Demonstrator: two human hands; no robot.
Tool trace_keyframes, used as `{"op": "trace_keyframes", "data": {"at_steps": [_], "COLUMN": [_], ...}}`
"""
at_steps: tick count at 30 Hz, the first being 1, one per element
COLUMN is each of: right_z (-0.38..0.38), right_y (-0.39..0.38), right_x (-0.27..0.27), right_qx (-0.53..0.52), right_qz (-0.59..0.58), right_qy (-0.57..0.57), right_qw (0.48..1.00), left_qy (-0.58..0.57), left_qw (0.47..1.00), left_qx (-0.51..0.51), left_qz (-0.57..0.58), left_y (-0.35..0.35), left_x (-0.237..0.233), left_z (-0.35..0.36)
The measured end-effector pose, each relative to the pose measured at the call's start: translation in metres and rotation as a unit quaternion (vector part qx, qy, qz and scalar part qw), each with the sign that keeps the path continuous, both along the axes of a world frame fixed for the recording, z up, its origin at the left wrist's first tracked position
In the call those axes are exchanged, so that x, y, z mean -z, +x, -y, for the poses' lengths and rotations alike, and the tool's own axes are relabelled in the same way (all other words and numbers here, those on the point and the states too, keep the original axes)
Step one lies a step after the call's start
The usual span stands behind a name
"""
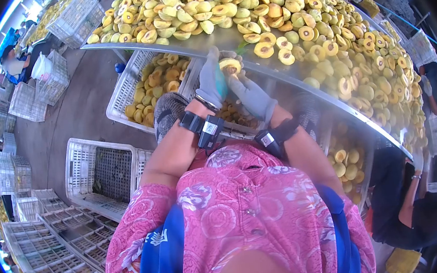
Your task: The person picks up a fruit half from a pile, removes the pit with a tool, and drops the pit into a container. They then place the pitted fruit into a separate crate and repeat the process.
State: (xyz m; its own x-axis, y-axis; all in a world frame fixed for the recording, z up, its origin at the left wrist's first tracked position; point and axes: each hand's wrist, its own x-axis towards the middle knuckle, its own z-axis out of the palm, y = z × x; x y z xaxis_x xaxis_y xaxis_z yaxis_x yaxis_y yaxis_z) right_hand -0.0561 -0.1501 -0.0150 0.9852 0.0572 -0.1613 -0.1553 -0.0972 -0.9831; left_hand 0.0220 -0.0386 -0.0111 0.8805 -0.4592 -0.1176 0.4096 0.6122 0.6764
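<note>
A halved yellow peach, with a brown centre, is between my two gloved hands at the near edge of a metal table. My left hand, in a grey glove with a green patch, closes on its left side, thumb pointing up. From the right, my right hand grips the same piece, its fingers bent at the fruit. Any tool between the fingers is hidden. Just beyond my hands lie more peach halves, cut faces up, in front of a large heap of halves.
Below the table edge, a white crate holds peach halves. Another crate, under my hands, contains brownish pieces. More halves fill a crate at right. A white crate and stacked crates stand left. A co-worker sits at right.
</note>
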Motion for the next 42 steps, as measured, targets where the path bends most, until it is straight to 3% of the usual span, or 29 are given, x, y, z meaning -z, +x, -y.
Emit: {"op": "trace_keyframes", "data": {"at_steps": [5,8,9,12,15,18,19,20,23,25,26,27,28,29,30,34,37,40,42], "right_z": [0.002,0.004,0.004,0.004,0.004,0.007,0.008,0.011,0.018,0.02,0.022,0.026,0.029,0.032,0.034,0.039,0.045,0.046,0.047], "right_y": [-0.004,-0.01,-0.012,-0.012,-0.01,-0.008,-0.009,-0.012,-0.016,-0.013,-0.011,-0.009,-0.007,-0.006,-0.005,-0.011,-0.012,-0.013,-0.011], "right_x": [0.005,-0.004,-0.009,0.008,0.018,0.029,0.03,0.033,0.046,0.053,0.055,0.054,0.057,0.061,0.063,0.064,0.067,0.07,0.069], "right_qx": [-0.052,-0.12,-0.141,-0.214,-0.247,-0.294,-0.278,-0.247,-0.122,-0.087,-0.07,-0.078,-0.078,-0.077,-0.076,-0.03,-0.023,-0.004,0.016], "right_qz": [-0.1,-0.184,-0.215,-0.23,-0.23,-0.23,-0.252,-0.256,-0.268,-0.277,-0.282,-0.261,-0.255,-0.25,-0.244,-0.23,-0.245,-0.241,-0.232], "right_qy": [0.17,0.297,0.336,0.507,0.568,0.594,0.601,0.555,0.387,0.386,0.385,0.382,0.387,0.391,0.395,0.347,0.343,0.363,0.356], "right_qw": [0.979,0.929,0.906,0.803,0.751,0.713,0.706,0.752,0.874,0.876,0.876,0.883,0.883,0.882,0.882,0.909,0.907,0.9,0.905], "left_qy": [0.123,0.194,0.237,0.218,0.104,-0.019,0.029,0.076,0.366,0.483,0.519,0.551,0.527,0.57,0.574,0.673,0.681,0.629,0.599], "left_qw": [0.988,0.975,0.957,0.961,0.99,0.999,0.995,0.982,0.857,0.76,0.715,0.731,0.736,0.672,0.667,0.52,0.482,0.501,0.566], "left_qx": [0.038,0.061,0.07,0.076,0.07,0.01,-0.078,-0.165,-0.245,-0.255,-0.216,-0.131,-0.083,-0.062,0.0,0.066,0.068,0.041,0.083], "left_qz": [0.083,0.092,0.151,0.15,0.063,0.039,0.048,0.056,0.268,0.352,0.416,0.381,0.417,0.469,0.475,0.522,0.547,0.592,0.561], "left_y": [-0.001,-0.012,-0.009,-0.008,-0.01,0.035,0.055,0.072,0.095,0.098,0.093,0.091,0.094,0.095,0.09,0.095,0.095,0.109,0.104], "left_x": [-0.011,-0.029,-0.024,-0.016,-0.014,0.019,0.027,0.031,0.016,0.006,0.004,0.001,0.013,0.017,0.012,0.024,0.026,0.069,0.052], "left_z": [-0.009,-0.019,-0.022,-0.021,-0.022,-0.039,-0.05,-0.065,-0.076,-0.06,-0.042,-0.017,0.009,0.033,0.056,0.124,0.14,0.143,0.134]}}
